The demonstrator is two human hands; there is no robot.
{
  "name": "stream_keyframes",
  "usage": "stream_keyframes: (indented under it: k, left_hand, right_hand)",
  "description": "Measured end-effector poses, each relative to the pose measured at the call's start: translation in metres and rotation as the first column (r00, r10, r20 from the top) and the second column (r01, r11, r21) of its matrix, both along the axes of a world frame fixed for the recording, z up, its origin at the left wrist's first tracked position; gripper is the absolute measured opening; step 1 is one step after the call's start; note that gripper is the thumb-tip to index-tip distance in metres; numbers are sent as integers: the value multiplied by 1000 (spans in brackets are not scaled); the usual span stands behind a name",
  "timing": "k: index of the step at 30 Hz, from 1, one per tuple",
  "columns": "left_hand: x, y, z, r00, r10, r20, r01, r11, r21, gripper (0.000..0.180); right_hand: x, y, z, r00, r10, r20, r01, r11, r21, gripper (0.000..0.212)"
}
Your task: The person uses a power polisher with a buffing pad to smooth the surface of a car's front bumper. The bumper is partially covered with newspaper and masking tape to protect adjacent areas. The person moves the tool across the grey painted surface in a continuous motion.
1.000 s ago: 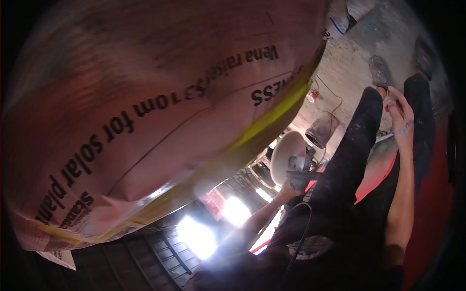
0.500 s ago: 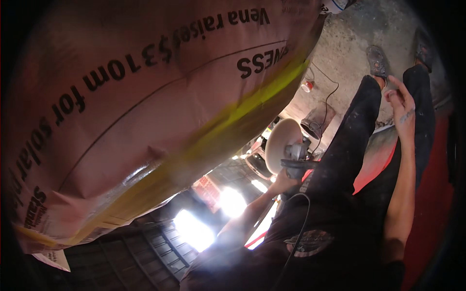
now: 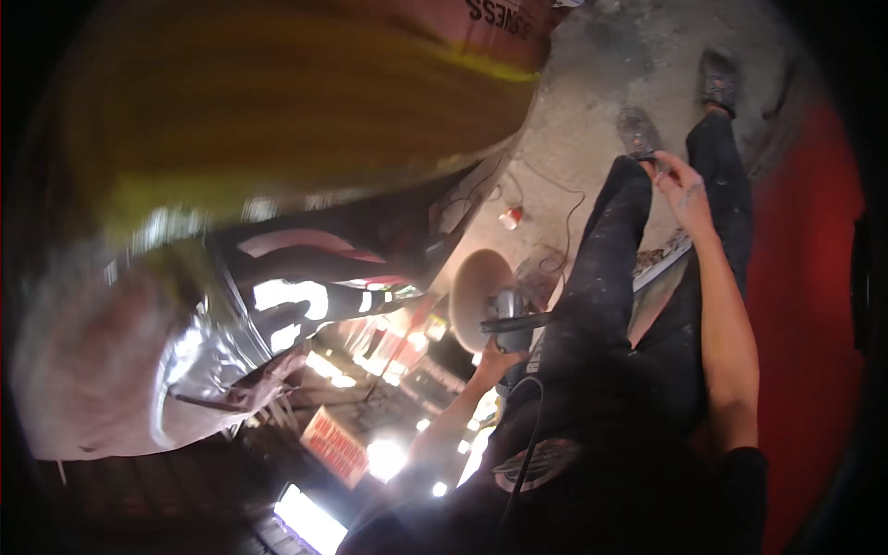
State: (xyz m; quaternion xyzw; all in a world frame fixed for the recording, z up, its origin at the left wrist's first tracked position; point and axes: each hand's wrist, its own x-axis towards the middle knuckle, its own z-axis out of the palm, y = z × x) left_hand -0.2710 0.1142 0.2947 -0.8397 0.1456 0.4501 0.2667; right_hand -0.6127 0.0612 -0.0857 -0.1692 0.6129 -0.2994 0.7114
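My left hand (image 3: 499,359) is wrapped around the body of a polisher (image 3: 508,303), beside the dark bar of its side handle. The polisher's round cream pad (image 3: 474,294) faces left, apart from the large paper-covered shape. My right hand (image 3: 683,185) reaches out over my legs with its fingers drawn together. A small dark bit shows at its fingertips, too blurred to name and hard to part from the shoe behind.
Pink printed paper (image 3: 499,23) with yellow tape (image 3: 481,63) covers a large curved shape, upper left. A red surface (image 3: 805,324) runs along the right. A small red object (image 3: 511,217) and a dark cord (image 3: 571,222) lie on the concrete floor (image 3: 592,83).
My view has swung, so the covered shape sits higher and is smeared. My right hand's fingers have closed from a looser pose. The polisher stays in my left hand.
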Motion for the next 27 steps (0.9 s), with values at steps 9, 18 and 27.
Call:
stream_keyframes:
  k: [9,18,27]
  left_hand:
    - [71,62,-27,997,9,-78,-27,971,-239,66]
    - [126,110,-42,982,-97,-165,-75,597,-799,73]
    - [124,82,41,979,-82,-185,-168,183,-969,41]
  right_hand:
    - [6,68,110,954,16,-298,-59,989,-137,40]
    - [8,75,244,590,463,-661,-680,726,-99,38]
    - [157,32,360,239,833,-500,-890,-18,-456,70]
